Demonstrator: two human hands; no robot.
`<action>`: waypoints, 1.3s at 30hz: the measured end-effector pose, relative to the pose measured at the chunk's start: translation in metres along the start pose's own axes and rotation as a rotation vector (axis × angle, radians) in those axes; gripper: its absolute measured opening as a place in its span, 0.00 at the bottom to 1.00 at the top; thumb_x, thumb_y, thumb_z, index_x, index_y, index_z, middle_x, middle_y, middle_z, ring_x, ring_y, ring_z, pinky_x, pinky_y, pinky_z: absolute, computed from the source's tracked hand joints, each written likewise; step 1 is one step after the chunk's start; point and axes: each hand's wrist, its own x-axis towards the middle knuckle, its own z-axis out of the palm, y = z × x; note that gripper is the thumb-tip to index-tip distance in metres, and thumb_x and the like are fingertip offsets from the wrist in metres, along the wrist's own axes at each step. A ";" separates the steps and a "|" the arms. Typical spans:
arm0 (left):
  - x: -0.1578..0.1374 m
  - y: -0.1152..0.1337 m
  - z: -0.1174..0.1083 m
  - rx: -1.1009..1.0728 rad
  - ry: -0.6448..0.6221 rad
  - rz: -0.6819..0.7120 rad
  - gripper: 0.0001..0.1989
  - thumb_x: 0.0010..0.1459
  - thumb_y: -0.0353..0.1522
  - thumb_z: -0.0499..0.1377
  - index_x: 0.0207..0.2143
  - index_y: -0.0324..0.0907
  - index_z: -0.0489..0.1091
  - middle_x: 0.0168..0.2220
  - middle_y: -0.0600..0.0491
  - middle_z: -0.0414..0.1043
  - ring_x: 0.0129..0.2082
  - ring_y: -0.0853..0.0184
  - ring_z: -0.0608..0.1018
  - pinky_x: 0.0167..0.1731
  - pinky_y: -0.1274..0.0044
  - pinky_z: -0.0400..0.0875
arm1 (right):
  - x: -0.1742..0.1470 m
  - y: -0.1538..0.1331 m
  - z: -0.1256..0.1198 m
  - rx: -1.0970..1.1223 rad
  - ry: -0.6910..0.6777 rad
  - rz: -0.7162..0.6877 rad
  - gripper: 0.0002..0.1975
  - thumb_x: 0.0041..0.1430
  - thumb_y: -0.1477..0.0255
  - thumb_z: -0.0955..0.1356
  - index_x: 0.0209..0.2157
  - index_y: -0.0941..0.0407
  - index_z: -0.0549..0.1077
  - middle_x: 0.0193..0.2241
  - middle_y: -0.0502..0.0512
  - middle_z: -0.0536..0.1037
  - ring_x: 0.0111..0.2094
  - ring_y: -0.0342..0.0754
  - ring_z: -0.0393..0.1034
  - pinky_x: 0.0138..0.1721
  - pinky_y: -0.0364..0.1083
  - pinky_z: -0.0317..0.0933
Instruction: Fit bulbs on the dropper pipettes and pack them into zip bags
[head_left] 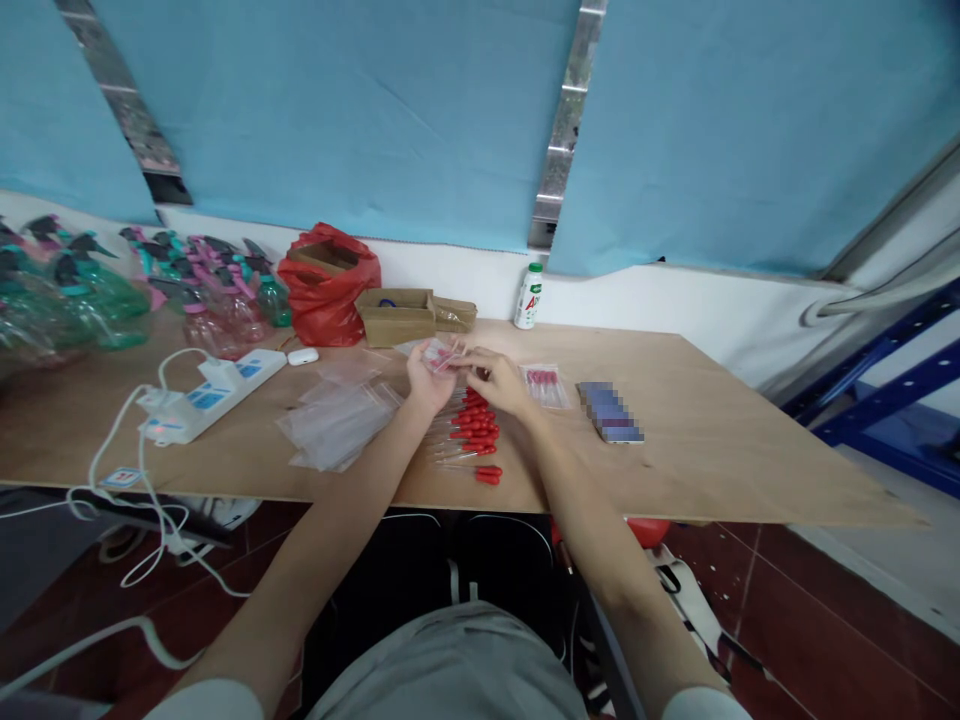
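The half-curled left hand (pixel 430 377) holds a transparent plastic bag (pixel 438 354) and the bent-fingered right hand (pixel 496 378), grip indiscernible, meets it, apparently bagging red-bulbed clear droppers (pixel 475 433); next likely calls for steady insertion.

The tabletop (pixel 720 430) looked like smooth, matt wood. The flat bags (pixel 334 430) were thin, clear, faintly shiny plastic, and the red dropper bulbs (pixel 478 435) looked smooth and rubbery. The red carrier bag (pixel 322 315) was crinkled, glossy plastic, the box (pixel 397 326) matt brown cardboard, the power strip (pixel 259 370) smooth white plastic, the wall strips (pixel 559 150) shiny metal.
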 end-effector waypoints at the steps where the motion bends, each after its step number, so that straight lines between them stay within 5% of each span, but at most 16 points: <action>1: 0.000 0.002 0.000 -0.021 0.001 0.019 0.12 0.67 0.38 0.56 0.40 0.40 0.75 0.38 0.43 0.81 0.37 0.59 0.84 0.40 0.68 0.80 | 0.000 0.003 -0.001 -0.025 0.023 0.015 0.16 0.65 0.75 0.67 0.49 0.54 0.85 0.39 0.54 0.80 0.32 0.46 0.69 0.40 0.44 0.63; 5: 0.001 0.010 -0.005 -0.109 0.014 0.114 0.12 0.67 0.36 0.52 0.34 0.43 0.71 0.39 0.45 0.80 0.37 0.61 0.83 0.43 0.66 0.80 | -0.001 0.015 -0.006 -0.145 0.013 0.165 0.10 0.66 0.69 0.70 0.41 0.55 0.85 0.29 0.51 0.80 0.29 0.45 0.69 0.36 0.44 0.58; 9: 0.003 0.015 -0.008 -0.126 0.062 0.167 0.10 0.66 0.36 0.52 0.31 0.44 0.67 0.39 0.47 0.80 0.37 0.63 0.82 0.44 0.66 0.80 | -0.006 0.024 -0.012 -0.159 -0.167 0.277 0.18 0.65 0.55 0.73 0.33 0.55 0.84 0.24 0.50 0.79 0.26 0.44 0.66 0.31 0.43 0.53; 17: 0.004 0.016 -0.007 -0.122 0.055 0.187 0.10 0.65 0.36 0.53 0.31 0.44 0.65 0.39 0.47 0.80 0.36 0.64 0.82 0.44 0.67 0.80 | -0.009 0.027 -0.011 -0.069 -0.315 0.312 0.12 0.57 0.60 0.77 0.30 0.55 0.84 0.25 0.49 0.81 0.26 0.43 0.70 0.31 0.42 0.56; 21: 0.003 0.019 -0.007 -0.124 0.059 0.196 0.10 0.66 0.37 0.52 0.31 0.45 0.66 0.37 0.48 0.79 0.36 0.64 0.82 0.44 0.67 0.80 | -0.007 0.027 -0.012 0.040 -0.227 0.287 0.14 0.58 0.59 0.75 0.31 0.56 0.82 0.25 0.50 0.80 0.27 0.44 0.68 0.30 0.42 0.57; 31: 0.006 0.027 -0.007 -0.145 0.054 0.313 0.14 0.68 0.40 0.49 0.32 0.45 0.67 0.38 0.46 0.79 0.39 0.63 0.83 0.42 0.69 0.80 | -0.004 0.003 -0.021 0.208 0.267 0.222 0.15 0.61 0.57 0.73 0.32 0.56 0.76 0.24 0.48 0.70 0.27 0.44 0.60 0.31 0.44 0.57; 39: 0.005 0.009 -0.009 -0.111 0.013 0.206 0.12 0.69 0.39 0.51 0.37 0.44 0.71 0.37 0.47 0.79 0.39 0.61 0.83 0.46 0.65 0.81 | -0.003 -0.004 -0.005 0.211 0.225 0.202 0.18 0.62 0.53 0.74 0.37 0.56 0.80 0.29 0.52 0.78 0.30 0.46 0.66 0.35 0.45 0.62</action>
